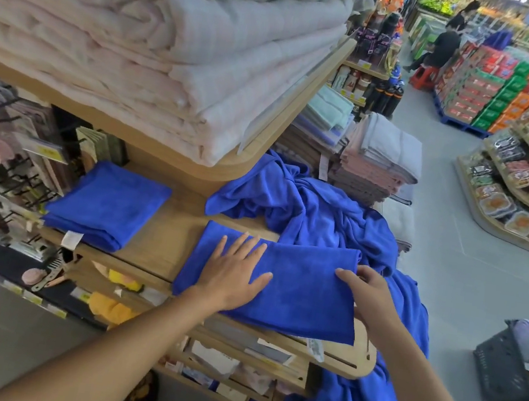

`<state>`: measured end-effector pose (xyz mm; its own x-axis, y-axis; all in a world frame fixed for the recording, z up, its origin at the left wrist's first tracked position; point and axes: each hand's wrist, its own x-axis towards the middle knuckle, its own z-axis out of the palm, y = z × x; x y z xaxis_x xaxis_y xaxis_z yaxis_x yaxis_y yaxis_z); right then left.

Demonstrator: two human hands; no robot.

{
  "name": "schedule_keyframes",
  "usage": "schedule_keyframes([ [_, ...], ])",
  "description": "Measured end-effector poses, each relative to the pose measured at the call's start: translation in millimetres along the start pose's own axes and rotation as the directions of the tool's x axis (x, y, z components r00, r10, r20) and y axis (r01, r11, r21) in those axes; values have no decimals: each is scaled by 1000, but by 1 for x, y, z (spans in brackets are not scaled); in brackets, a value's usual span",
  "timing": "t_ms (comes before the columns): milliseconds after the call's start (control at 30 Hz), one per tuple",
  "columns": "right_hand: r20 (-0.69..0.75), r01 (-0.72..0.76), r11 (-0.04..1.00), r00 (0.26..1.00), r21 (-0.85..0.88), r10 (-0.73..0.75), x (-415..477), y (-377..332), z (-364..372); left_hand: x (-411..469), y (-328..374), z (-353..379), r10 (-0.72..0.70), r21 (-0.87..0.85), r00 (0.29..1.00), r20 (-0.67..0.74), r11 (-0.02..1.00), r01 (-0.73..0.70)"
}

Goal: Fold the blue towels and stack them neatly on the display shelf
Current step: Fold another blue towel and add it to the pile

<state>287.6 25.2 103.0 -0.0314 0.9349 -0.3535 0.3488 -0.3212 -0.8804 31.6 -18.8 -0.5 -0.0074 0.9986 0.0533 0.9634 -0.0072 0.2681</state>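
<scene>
Blue and squared off, a folded blue towel [106, 206] lies at the left of the pale wooden display shelf [163, 239], with a white tag hanging over its front edge. A strip of bare wood separates it from the long half-folded blue towel [302, 300] that we are working on, which lies flat along the shelf's front edge. Our left hand [234, 275] rests palm down on the left part of this towel, its fingers straight and spread, pressing the cloth. Our right hand [369, 293] holds the towel's right end, the thumb on top and the fingers curled round the edge in a grip. Behind and to the right, touching the towel, a rumpled heap of unfolded blue towels [317, 205] covers the shelf's rounded end and spills down its side towards the floor. Above all this, thick cream quilts [136, 41] are stacked on the upper shelf. Far right, a dark plastic basket [511, 381] stands on the grey floor, well apart from the shelf.
</scene>
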Motion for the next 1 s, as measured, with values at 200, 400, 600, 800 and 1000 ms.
schedule_keyframes([
  [200, 124, 173, 979, 979, -107, -160, 3, -59, 43, -19, -58, -27, -396, -660, 916, -68, 706, 256],
  [400, 295, 259, 933, 938, -249, -181, 17, -98, 139, -27, -85, -26, -330, -640, 933, -145, 750, 166],
  [600, 439, 272, 867, 896, -418, -69, 29, -79, 221, -28, -104, -20, -340, -741, 934, -112, 655, 149],
  [800, 217, 306, 816, 950, -491, -226, 46, -45, 169, -22, -98, -28, -415, -912, 900, 133, 304, 274],
  [1000, 152, -38, 919, 983, -393, 106, 40, 3, 123, -17, -101, -19, -360, -921, 921, 146, 290, 259],
])
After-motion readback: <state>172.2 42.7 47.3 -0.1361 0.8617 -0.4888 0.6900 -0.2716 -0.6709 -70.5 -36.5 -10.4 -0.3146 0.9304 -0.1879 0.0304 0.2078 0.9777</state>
